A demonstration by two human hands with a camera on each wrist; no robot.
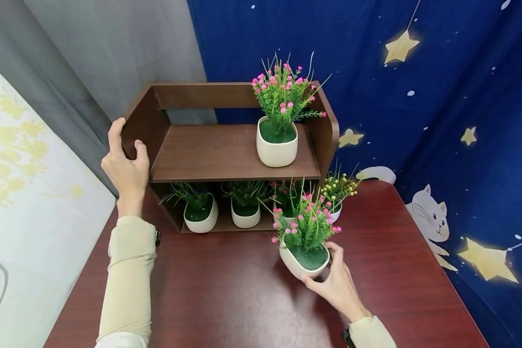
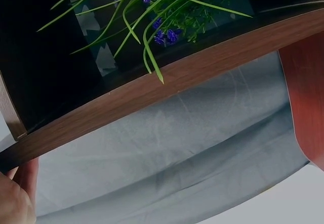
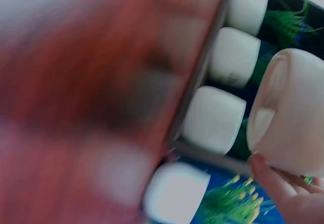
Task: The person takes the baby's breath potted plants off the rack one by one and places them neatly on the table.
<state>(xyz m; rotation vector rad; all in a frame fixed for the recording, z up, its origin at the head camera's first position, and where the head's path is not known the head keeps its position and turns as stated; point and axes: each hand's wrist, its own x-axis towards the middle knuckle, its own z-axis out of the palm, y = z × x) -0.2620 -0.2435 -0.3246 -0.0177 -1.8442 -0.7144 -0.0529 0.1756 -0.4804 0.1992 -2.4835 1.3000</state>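
My right hand grips a white pot of pink flowers by its right side, thumb low at the front. The pot tilts in front of the shelf, above the table. Its pale underside fills the right of the right wrist view, with the fingers below it. My left hand holds the left side panel of a brown two-tier shelf, thumb on the inner side and fingers along the outside. In the left wrist view, fingertips press at the panel's edge. Another potted pink plant stands upright on the upper tier's right.
The lower tier holds a blue-flowered pot, a green-leaved pot and a third pot partly hidden behind the held plant. A yellow-flowered pot stands right of the shelf on the red-brown table. Curtains hang behind.
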